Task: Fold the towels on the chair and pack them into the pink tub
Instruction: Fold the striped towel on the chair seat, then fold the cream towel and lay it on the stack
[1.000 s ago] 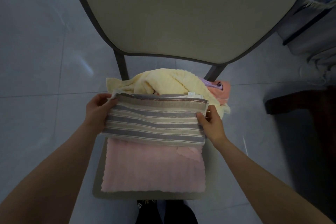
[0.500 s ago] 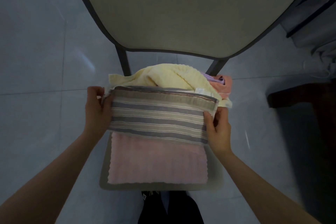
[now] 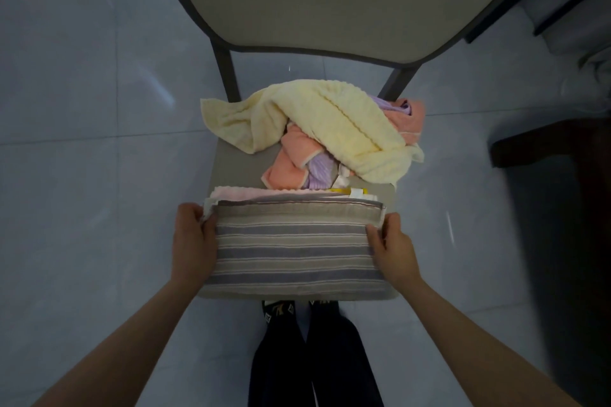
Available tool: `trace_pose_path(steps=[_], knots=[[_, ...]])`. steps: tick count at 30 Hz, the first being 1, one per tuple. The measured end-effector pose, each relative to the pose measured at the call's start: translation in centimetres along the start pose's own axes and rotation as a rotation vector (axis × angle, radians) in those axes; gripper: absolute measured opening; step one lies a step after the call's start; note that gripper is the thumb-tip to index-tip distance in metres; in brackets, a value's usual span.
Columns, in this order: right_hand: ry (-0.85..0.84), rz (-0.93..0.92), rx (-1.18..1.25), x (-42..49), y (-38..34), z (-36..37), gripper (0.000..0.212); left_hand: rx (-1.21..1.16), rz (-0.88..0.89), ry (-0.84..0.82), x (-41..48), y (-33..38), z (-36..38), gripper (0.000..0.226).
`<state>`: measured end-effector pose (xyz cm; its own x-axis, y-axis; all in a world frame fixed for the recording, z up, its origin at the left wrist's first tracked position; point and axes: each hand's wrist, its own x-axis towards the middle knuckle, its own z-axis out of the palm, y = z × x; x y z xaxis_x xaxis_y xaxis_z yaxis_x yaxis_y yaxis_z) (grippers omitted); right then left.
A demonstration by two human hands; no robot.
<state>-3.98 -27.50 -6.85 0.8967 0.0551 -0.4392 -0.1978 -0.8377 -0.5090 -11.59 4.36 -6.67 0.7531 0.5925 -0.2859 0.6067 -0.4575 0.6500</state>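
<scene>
1. I have one view only, from the head camera, so nothing is shared with a second view.
2. It looks steeply down and forward over the chair [image 3: 231, 168], whose backrest fills the top edge.
3. It sits close: both forearms enter from the bottom corners, and the left hand [image 3: 193, 241] and right hand [image 3: 391, 246] are near centre.
4. The wide lens bends the floor [image 3: 82, 142] lines outward.

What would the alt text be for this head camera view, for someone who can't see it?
Two bare hands, left hand and right hand, grip the ends of a folded striped towel on a chair seat. Behind it lies an unfolded heap: a yellow towel over orange and purple ones.
</scene>
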Motion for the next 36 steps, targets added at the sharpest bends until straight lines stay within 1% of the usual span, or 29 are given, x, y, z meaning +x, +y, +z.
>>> trace_pose_path(steps=[1,2,3,4,5,6,8,9,10,13,15,17,20,22,23,26,27,28,29,30,31,32,34,36], knots=[[0.067,-0.029,-0.072,-0.1,0.0,0.1,0.023,0.046,0.024,0.037,-0.1,-0.2,0.1,0.012],[0.145,-0.083,-0.145,-0.3,-0.2,0.2,0.031,0.122,0.080,0.075,-0.3,-0.3,0.2,0.022],[0.199,-0.149,-0.215,-0.4,-0.5,0.3,0.045,0.203,0.155,0.099,-0.5,-0.3,0.2,0.035],[0.208,-0.225,-0.289,-0.7,-0.9,0.4,0.059,0.284,0.242,0.097,-0.7,-0.2,0.2,0.046],[0.176,-0.301,-0.379,-0.9,-1.3,0.5,0.068,0.367,0.336,0.051,-0.9,0.0,0.2,0.054],[0.123,-0.364,-0.470,-1.1,-1.6,0.6,0.070,0.455,0.432,-0.033,-1.2,0.2,0.5,0.060],[0.023,-0.410,-0.583,-1.1,-1.4,1.5,0.067,0.624,0.592,-0.220,-1.6,0.1,1.3,0.066],[-0.004,-0.394,-0.614,-1.1,-1.2,1.9,0.066,0.698,0.626,-0.290,-1.7,-0.1,1.8,0.067],[-0.025,-0.367,-0.632,-1.1,-1.0,2.3,0.065,0.756,0.623,-0.341,-1.7,-0.3,2.2,0.068],[-0.051,-0.310,-0.678,-0.6,-0.9,2.9,0.065,0.830,0.571,-0.380,-1.1,-0.3,2.9,0.069],[0.012,-0.335,-0.683,0.4,-1.6,2.5,0.066,0.827,0.581,-0.345,-0.1,0.7,3.0,0.069],[0.131,-0.358,-0.598,1.5,-3.7,1.5,0.065,0.794,0.612,-0.282,1.2,2.1,2.8,0.067],[0.339,-0.356,-0.338,5.5,-8.4,-0.4,0.061,0.626,0.632,-0.234,3.4,4.9,2.6,0.065],[0.353,-0.339,-0.243,8.8,-11.0,-1.6,0.055,0.423,0.589,-0.287,3.9,6.8,2.9,0.064],[0.308,-0.337,-0.283,10.3,-12.0,-2.1,0.048,0.326,0.554,-0.306,3.9,7.7,3.2,0.063],[0.113,-0.282,-0.615,13.0,-13.2,-2.6,0.035,0.154,0.435,-0.282,3.8,9.3,4.4,0.051],[0.096,-0.248,-0.669,13.3,-13.2,-2.8,0.029,0.070,0.354,-0.279,3.7,9.7,4.7,0.045],[0.126,-0.235,-0.652,13.2,-13.3,-3.0,0.025,-0.085,0.206,-0.289,3.7,10.3,4.8,0.037],[0.168,-0.249,-0.568,12.9,-13.6,-3.3,0.024,-0.322,0.015,-0.304,3.7,11.1,4.8,0.027],[0.213,-0.293,-0.446,12.4,-13.7,-3.4,0.024,-0.587,-0.170,-0.325,3.6,11.9,4.7,0.019],[0.256,-0.360,-0.355,11.8,-13.9,-3.4,0.024,-0.796,-0.300,-0.323,3.6,12.5,4.5,0.015],[0.285,-0.421,-0.330,11.0,-14.0,-3.3,0.024,-0.923,-0.366,-0.308,3.7,13.0,4.5,0.014],[0.261,-0.453,-0.430,10.1,-13.6,-2.9,0.026,-0.987,-0.411,-0.293,4.1,13.4,4.9,0.017],[0.149,-0.341,-0.604,10.3,-12.2,-2.6,0.037,-0.979,-0.484,-0.290,4.4,13.7,5.3,0.021]])
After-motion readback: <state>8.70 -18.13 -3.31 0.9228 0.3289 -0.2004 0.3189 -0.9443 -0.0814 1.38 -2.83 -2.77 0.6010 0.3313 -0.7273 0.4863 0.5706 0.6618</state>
